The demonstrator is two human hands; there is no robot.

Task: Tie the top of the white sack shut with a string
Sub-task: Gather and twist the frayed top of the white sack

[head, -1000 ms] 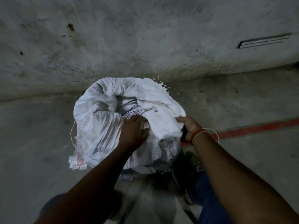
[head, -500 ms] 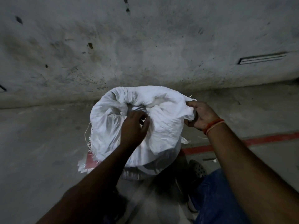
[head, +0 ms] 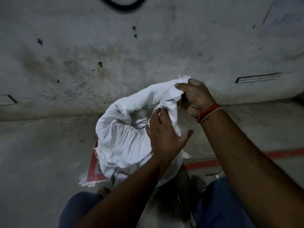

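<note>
Our right hand [head: 195, 97] clenches the sack [head: 126, 139] rim at two o'clock, pulling it up; our left hand [head: 164, 139], fingers spread, sits nearest the loose mouth at ten o'clock, free to gather.

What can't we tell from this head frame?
- Sack contents: the mouth is dark and folded over.
- String: only loose threads by the right forearm; whether that's the tie string is unclear.
- Left hand: motion-blurred, contact with the cloth uncertain.
- Right hand: fist grips the sack rim; anything else inside is hidden.
- Sack base: hidden behind the arms.
</note>
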